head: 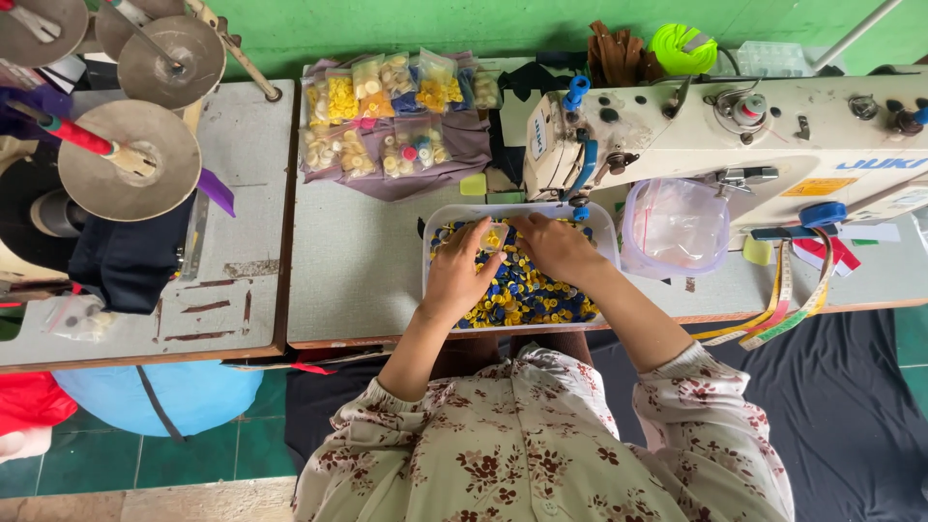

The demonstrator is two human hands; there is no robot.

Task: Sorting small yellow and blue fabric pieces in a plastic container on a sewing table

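Observation:
A clear plastic tray point(604, 220) full of blue and yellow buttons point(527, 290) sits on the table in front of me. My left hand point(454, 275) rests on the buttons at the tray's left, fingers reaching toward the far middle. My right hand point(553, 246) lies on the buttons at the centre, fingertips near the far edge. Between both hands' fingertips sits a small clear bag point(495, 235); both seem to pinch it, though the grip is partly hidden.
A white sewing machine point(735, 135) stands at the right behind the tray. A clear bag-lined tub point(675, 228) sits beside the tray. Several small bags of buttons point(387, 116) lie on purple cloth at the back. Measuring tapes point(778, 309) hang off the table edge. Thread stand discs point(130, 159) rise at left.

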